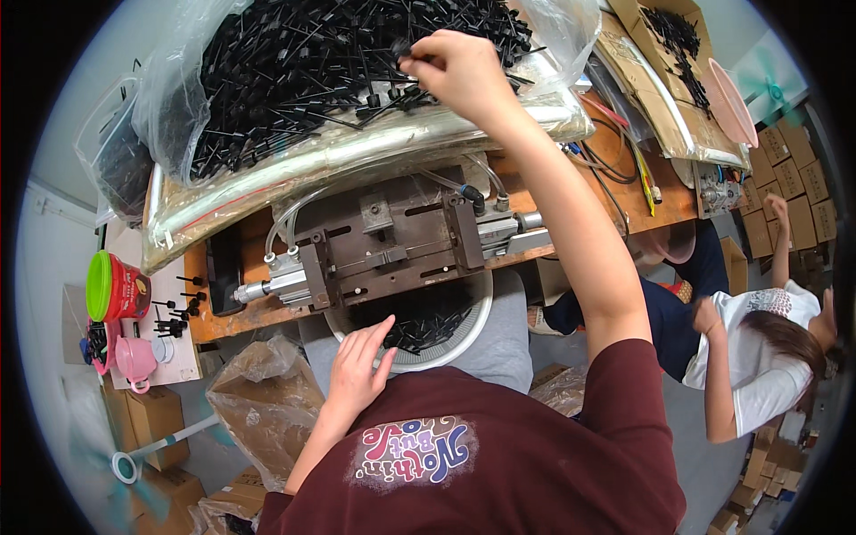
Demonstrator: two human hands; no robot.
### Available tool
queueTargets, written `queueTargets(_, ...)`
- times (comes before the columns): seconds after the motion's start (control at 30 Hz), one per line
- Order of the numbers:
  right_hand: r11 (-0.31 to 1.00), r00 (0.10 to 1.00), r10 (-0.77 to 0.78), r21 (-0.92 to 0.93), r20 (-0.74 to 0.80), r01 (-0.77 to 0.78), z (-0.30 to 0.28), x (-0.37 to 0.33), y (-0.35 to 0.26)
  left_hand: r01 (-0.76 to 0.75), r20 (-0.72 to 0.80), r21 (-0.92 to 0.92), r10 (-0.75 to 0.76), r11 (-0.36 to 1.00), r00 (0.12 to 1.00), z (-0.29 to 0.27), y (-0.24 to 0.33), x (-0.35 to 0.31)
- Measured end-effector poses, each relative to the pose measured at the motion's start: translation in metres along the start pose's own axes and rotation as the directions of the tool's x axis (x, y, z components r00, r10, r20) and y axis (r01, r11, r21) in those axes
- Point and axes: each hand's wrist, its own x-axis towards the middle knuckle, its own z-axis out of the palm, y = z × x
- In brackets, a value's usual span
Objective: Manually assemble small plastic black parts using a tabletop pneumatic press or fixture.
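Brown wooden workbench (673, 190) across mid-frame, thin-stemmed black plastic parts (267, 89) heaped at the top.

At upper centre the right hand (459, 71) pinches a small dark piece (400, 46) over the heap (its exact shape is hard to tell); at lower centre the left hand (357, 358) is loosely open, holding nothing, near a round white plastic basket (484, 308) with more black pieces inside. The stems lie crossed, so a snag could drag neighbours along and spill them onto the dark-brown metal fixture (465, 236) at centre.
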Motion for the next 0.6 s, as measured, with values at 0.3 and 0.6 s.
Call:
queueTargets(0.3, 0.26, 0.874, 0.424, 0.893, 0.237, -0.368, -0.035, -0.019, -0.027, -0.065, -0.388, -0.207, -0.021, 0.976, 0.922, -0.048, 0.042, 0.08)
queueTargets(0.6, -0.086, 0.659, 0.279, 0.702, 0.698, -0.707, -0.041, -0.111, -0.094, -0.035, -0.211, -0.559, -0.101, 0.828, 0.972, -0.063, 0.061, 0.1)
